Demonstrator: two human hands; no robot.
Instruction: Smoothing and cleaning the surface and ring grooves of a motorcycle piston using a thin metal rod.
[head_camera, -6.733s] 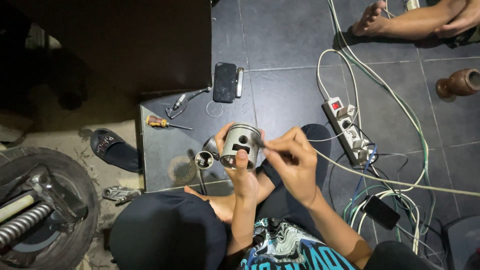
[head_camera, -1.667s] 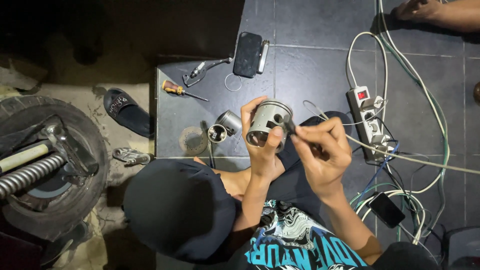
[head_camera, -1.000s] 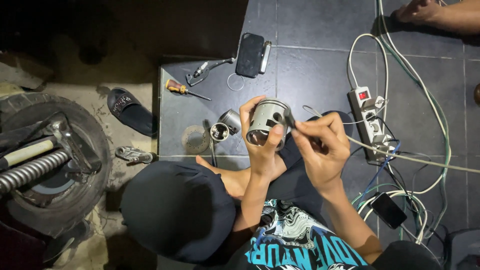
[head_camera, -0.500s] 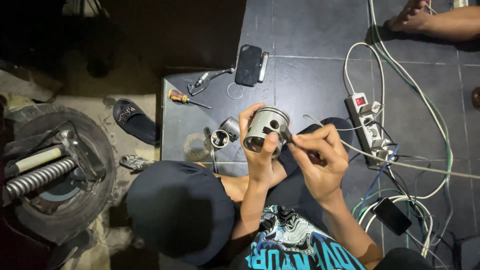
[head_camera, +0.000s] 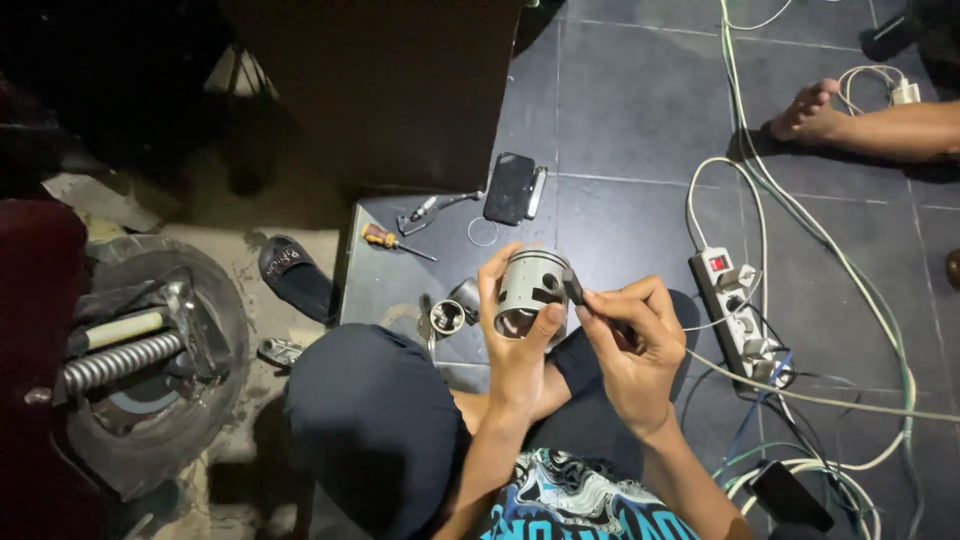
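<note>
Left hand wrapped around a grey metal cylindrical piston, fingers behind, thumb on the near rim, held up off the floor over the lap. Piston's long axis runs near-to-far and slightly tilted, open skirt end facing down toward the person, closed crown away. Right hand is curled shut, pinching a small dark pin-like tool or part; its tip touches the piston's right side wall by the side hole. What exactly the dark piece is: cannot tell. So the piston lies just left of the right hand, and the right hand works across its axis from the right. Both hands touch or nearly touch it; the left carries it.

Below the hands: dark trouser knee and patterned teal shirt.

Just beyond the left hand on the dark grey tiled floor: small shiny round metal fitting. Further off: orange-handled screwdriver, thin wire ring, grey pliers-like tool, black phone.

Right: white power strip with tangled cables. Left: black sandal, black tyre with coil spring. Far right: another person's bare foot.
</note>
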